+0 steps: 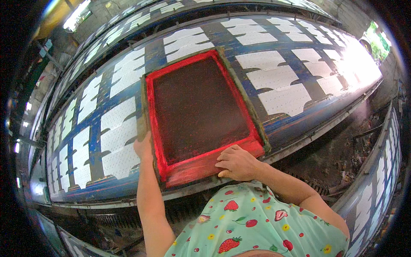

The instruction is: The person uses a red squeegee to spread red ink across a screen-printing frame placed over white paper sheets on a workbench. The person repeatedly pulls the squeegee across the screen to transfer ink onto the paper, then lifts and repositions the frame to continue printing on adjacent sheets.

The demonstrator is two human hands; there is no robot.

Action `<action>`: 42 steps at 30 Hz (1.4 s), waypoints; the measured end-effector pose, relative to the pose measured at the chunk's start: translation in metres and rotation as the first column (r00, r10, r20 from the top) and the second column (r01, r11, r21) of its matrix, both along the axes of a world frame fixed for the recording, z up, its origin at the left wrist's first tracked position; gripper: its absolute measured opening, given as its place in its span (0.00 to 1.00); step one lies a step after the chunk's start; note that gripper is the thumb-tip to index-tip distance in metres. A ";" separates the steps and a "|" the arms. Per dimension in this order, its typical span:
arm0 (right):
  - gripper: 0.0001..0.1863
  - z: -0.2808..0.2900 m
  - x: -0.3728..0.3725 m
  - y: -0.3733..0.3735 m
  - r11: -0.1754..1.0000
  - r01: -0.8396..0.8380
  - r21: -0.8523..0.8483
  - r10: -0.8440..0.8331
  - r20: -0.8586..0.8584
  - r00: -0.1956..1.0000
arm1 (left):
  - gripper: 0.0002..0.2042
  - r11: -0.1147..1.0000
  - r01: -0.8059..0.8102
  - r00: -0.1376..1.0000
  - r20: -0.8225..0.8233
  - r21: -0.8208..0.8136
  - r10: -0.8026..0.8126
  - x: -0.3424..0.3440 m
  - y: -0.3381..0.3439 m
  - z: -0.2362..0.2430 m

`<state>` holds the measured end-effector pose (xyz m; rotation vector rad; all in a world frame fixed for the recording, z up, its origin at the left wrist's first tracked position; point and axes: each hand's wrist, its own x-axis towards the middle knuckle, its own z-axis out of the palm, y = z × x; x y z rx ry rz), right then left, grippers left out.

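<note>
A screen-printing frame [201,103] with dark mesh and a red-stained border lies tilted across the long table in front of me. My left hand [143,145] grips its left side near the lower corner, the fingers partly hidden by the frame's edge. My right hand [237,163] is bent over the near red border, fingers curled on it and thumb toward the near edge. Rows of white cut fabric pieces [280,96] with small dots lie on both sides of the frame, some with dark curved notches.
The blue-stained printing table [274,126] stretches far left and right, with a metal rail along its near edge. Another table [376,184] with white pieces stands at the lower right, and more tables run behind. Bright light glares at the far right end.
</note>
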<state>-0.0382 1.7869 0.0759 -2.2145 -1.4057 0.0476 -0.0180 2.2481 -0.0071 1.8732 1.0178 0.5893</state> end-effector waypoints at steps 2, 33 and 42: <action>0.22 0.003 0.020 -0.033 0.995 0.060 0.076 -0.062 0.024 0.998 | 0.34 0.998 -0.002 0.999 0.034 -0.069 0.005 0.002 -0.003 0.003; 0.16 -0.001 0.126 -0.060 0.515 0.856 0.050 -0.561 -0.735 0.380 | 0.18 0.911 -0.022 0.992 0.106 -0.413 0.072 0.006 -0.016 0.036; 0.16 0.027 0.160 -0.123 0.542 0.824 0.165 -0.655 -0.532 0.536 | 0.24 0.918 -0.055 0.978 0.162 -0.392 0.128 0.049 -0.079 0.076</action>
